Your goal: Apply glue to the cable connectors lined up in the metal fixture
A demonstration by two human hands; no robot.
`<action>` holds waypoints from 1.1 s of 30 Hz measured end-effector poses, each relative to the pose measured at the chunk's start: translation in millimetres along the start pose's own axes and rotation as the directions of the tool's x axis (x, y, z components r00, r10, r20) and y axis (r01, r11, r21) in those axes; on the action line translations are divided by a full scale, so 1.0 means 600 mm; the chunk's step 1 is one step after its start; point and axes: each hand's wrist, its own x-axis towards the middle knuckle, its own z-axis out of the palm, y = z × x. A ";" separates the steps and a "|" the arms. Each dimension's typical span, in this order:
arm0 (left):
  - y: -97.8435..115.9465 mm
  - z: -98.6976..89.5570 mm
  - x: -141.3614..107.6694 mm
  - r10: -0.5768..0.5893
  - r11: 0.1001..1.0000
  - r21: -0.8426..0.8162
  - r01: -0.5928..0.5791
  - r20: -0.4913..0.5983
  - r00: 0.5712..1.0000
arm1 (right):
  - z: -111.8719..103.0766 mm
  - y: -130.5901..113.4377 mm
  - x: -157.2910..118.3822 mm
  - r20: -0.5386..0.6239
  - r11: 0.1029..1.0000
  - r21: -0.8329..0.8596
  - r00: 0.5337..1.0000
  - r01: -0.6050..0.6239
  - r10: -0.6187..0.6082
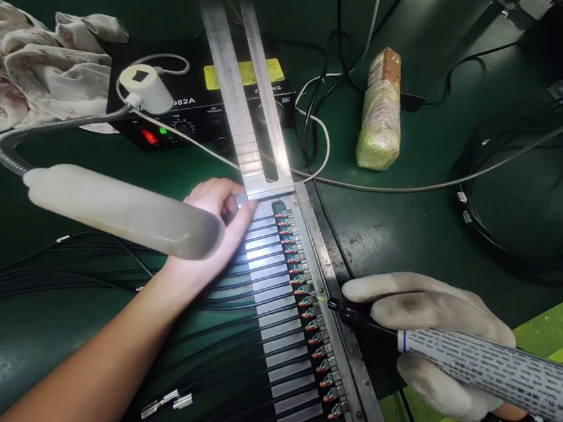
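The metal jig (275, 346) lies lengthwise down the middle of the green table (414, 224), reaching from the centre toward the near edge, and it is the one holder here with contents — a row of black cables (233, 323) laid side by side across its slots, each ending in a small connector (307, 300) along the jig's right rail. A long metal bar (244, 94) runs on from the jig's far end toward the back edge. The cables trail off to the left across the table. At the far left corner sits a heap of white cloth (19, 64); beside it a black control box (191, 113) with a yellow label and a red and a green light showing. A lamp (120, 211) on a bendy neck hangs over the jig's left side. Right of the bar lies a wrapped packet (380, 113), and at the right edge a coil of black cable (540, 231).

The left hand (217, 228), bare, lies flat with fingers stretched out, pressing on the far end of the jig. The right hand (440, 335), in a soiled white glove, is closed around a pen-like tool (479, 365) — its fine tip touches a connector about midway down the row.
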 end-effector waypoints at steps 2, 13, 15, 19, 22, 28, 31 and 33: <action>0.000 0.001 0.001 -0.007 1.000 -0.003 0.007 -0.005 1.000 | 0.000 -0.001 -0.004 0.032 1.000 0.002 0.999 -0.023 0.023; 0.001 0.001 0.001 -0.027 1.000 0.002 0.027 -0.001 1.000 | 0.002 0.005 0.004 0.078 0.999 0.030 0.996 -0.037 0.035; 0.001 0.002 0.001 -0.028 1.000 -0.001 0.028 -0.004 1.000 | 0.005 0.002 0.008 0.049 0.999 0.019 0.998 -0.029 0.028; 0.002 0.002 0.001 -0.035 0.999 -0.004 0.035 0.002 0.999 | 0.009 -0.001 0.009 0.013 1.000 0.009 1.000 -0.007 0.007; 0.003 0.001 0.001 -0.041 0.999 -0.004 0.041 0.004 0.999 | 0.009 0.000 0.002 0.014 1.000 0.010 1.000 -0.028 0.028; 0.002 0.002 0.002 -0.039 0.999 -0.001 0.039 0.005 0.999 | 0.008 0.002 -0.007 0.013 0.999 0.000 0.999 -0.040 0.040; 0.002 0.002 0.002 -0.043 0.999 -0.004 0.043 0.006 0.999 | 0.010 0.001 -0.003 0.011 0.999 0.002 0.999 -0.040 0.040; 0.003 0.002 0.001 -0.049 0.999 -0.007 0.049 0.010 0.999 | 0.010 0.001 0.000 0.004 0.999 0.008 0.999 -0.043 0.043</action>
